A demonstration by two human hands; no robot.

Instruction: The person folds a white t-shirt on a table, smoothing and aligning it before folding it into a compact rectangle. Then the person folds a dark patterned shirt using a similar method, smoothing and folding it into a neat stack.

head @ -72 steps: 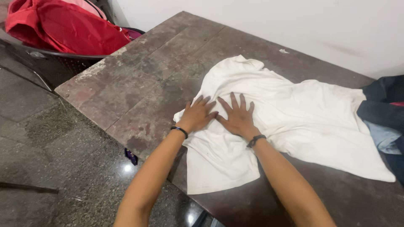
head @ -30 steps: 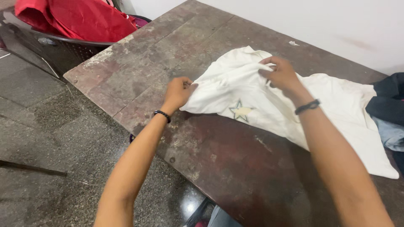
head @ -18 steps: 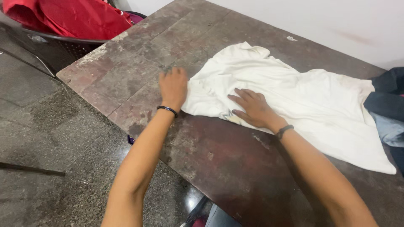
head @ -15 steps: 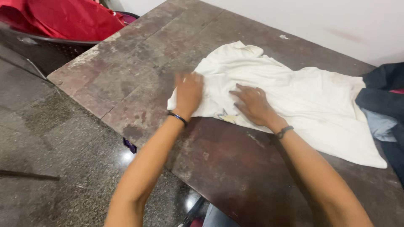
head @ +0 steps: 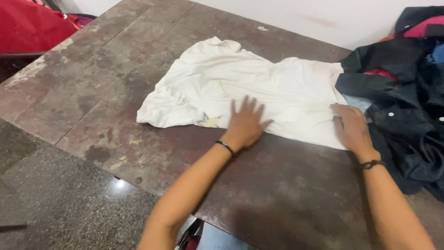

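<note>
A white garment (head: 259, 88) lies folded and rumpled on a worn dark-brown table (head: 106, 92). A pale star print shows at its near edge. My left hand (head: 246, 123) rests flat on the garment's near edge, fingers spread, a black band on the wrist. My right hand (head: 351, 127) presses flat on the garment's right near corner, right beside a dark pile of clothes; its wrist also carries a dark band. Neither hand grips anything.
A heap of dark clothes (head: 407, 92) with pink and blue bits fills the table's right side. Red fabric (head: 27, 25) sits in a dark basket at the far left. A white wall runs behind the table; a speckled stone floor (head: 55, 203) lies below.
Both hands have slid to the right along the garment's near edge; the right hand now sits at its right corner. The view has shifted right, showing more of the dark clothes.
</note>
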